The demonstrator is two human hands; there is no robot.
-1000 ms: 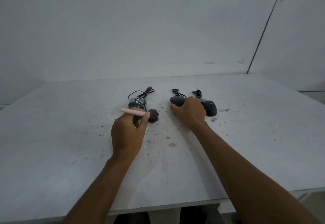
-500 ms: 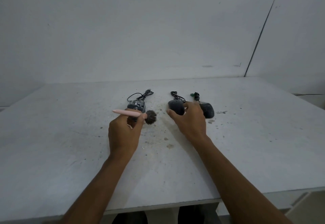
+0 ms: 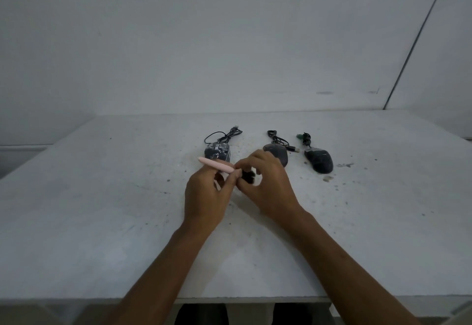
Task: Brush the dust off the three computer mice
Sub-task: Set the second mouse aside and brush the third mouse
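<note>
Three dark wired mice lie in a row on the white table [image 3: 102,197]: a patterned left mouse [image 3: 217,152], a middle mouse [image 3: 278,153] and a right mouse [image 3: 319,162], each with a bundled cable behind it. My left hand [image 3: 207,197] holds a brush by its pink handle [image 3: 215,165], in front of the left mouse. The brush's dark bristles [image 3: 247,176] sit between the fingertips of my right hand [image 3: 265,186], which pinch them. That hand partly covers the near end of the middle mouse.
Dust specks and small stains dot the table in front of the mice and to their right [image 3: 344,165]. A white wall [image 3: 229,43] stands behind the table. The table's front edge [image 3: 242,299] runs below my forearms.
My right hand has left the middle mouse and come left and nearer, onto the brush's bristles. The left hand with the brush has stayed almost in place.
</note>
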